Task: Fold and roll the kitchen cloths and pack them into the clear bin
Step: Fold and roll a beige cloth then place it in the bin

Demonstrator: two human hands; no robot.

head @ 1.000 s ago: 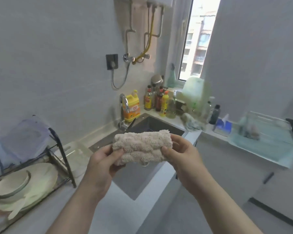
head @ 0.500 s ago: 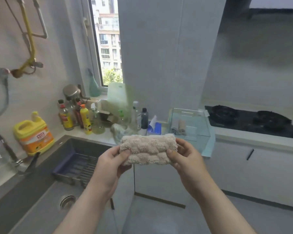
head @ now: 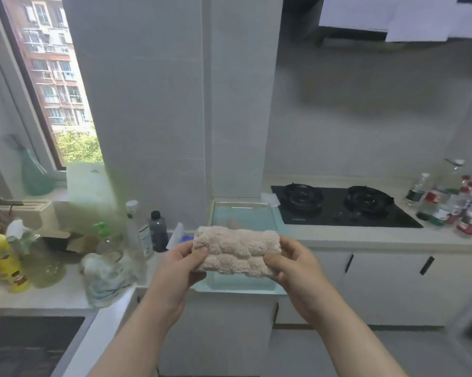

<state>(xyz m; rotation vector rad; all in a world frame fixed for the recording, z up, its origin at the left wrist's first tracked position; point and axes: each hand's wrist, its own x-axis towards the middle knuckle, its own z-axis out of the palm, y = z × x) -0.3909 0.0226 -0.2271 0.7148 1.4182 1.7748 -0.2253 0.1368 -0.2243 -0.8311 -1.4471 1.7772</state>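
Observation:
A beige fluffy kitchen cloth [head: 236, 250], rolled into a short thick bundle, is held level in front of me. My left hand [head: 179, 263] grips its left end and my right hand [head: 294, 263] grips its right end, thumbs on the near side. Directly behind and below the roll stands the clear bin [head: 241, 212] on the counter corner, with a rolled item faintly visible inside. A crumpled pale blue-white cloth [head: 104, 276] lies on the counter to the left.
Bottles and a yellow detergent bottle [head: 2, 259] crowd the counter at left near the window. A black two-burner gas hob [head: 340, 205] sits right of the bin, with several bottles [head: 452, 202] at far right. The sink edge [head: 33, 338] shows at bottom left.
My view has swung right from the sink to the counter corner and hob. Both hands still hold the rolled cloth, which now sits directly in front of the clear bin.

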